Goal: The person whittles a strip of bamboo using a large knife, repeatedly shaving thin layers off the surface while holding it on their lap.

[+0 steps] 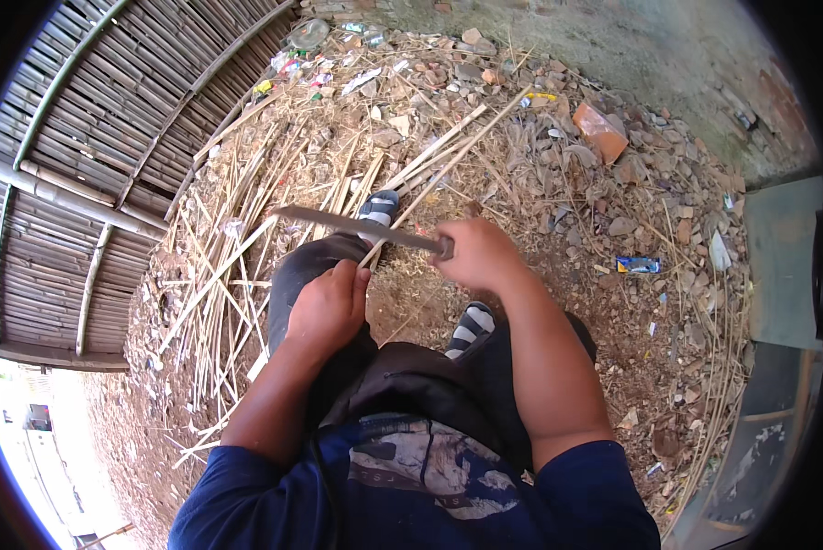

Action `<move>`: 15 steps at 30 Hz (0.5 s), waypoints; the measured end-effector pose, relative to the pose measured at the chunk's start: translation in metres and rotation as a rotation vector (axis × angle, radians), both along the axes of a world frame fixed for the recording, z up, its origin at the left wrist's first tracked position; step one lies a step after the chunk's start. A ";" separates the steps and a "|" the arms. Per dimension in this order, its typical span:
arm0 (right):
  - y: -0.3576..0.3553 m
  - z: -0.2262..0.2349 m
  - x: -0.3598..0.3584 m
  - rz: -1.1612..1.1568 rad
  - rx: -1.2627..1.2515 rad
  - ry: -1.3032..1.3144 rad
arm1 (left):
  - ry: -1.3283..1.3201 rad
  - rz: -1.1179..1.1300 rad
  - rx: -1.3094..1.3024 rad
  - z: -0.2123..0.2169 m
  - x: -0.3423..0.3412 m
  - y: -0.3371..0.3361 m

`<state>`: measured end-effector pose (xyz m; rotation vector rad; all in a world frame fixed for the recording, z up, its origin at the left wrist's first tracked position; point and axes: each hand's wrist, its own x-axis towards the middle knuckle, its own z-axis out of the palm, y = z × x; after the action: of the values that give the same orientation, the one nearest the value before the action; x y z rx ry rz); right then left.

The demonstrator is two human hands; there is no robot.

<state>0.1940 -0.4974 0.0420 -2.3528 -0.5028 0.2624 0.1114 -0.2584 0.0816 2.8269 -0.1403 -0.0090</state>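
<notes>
My right hand (475, 255) is wrapped round the handle of a machete (361, 226). Its long, dark blade points left, above my left knee and just beyond my left hand. Fingers curled, my left hand (327, 304) rests by that knee and grips a thin bamboo strip (375, 251). The strip runs forward from the thumb and passes by the blade, which partly hides it. Whether blade and strip touch, I cannot tell. The strip's near end is hidden under my hand.
Many split bamboo strips (214, 298) lie on the ground to the left, beside a bamboo slat wall (109, 119). Rubble, an orange block (600, 133) and a blue wrapper (638, 265) lie ahead and right. A plastered wall (650, 55) stands at the back. My sandalled feet are below.
</notes>
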 end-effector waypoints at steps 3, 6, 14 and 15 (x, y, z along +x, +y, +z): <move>-0.025 -0.015 0.025 -0.220 0.149 0.259 | -0.006 -0.055 -0.002 0.004 -0.009 -0.002; -0.038 -0.018 0.020 -0.295 0.226 0.202 | -0.017 -0.061 0.028 0.018 -0.022 -0.001; -0.040 0.009 -0.025 -0.108 0.240 0.006 | -0.128 -0.048 0.070 0.058 -0.066 0.015; -0.040 -0.002 -0.020 -0.105 0.269 -0.005 | -0.156 -0.051 0.071 0.058 -0.067 0.020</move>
<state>0.1739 -0.5373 0.0403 -2.1104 -0.3892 0.1308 0.0445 -0.2386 0.1395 2.8921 -0.2516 0.1998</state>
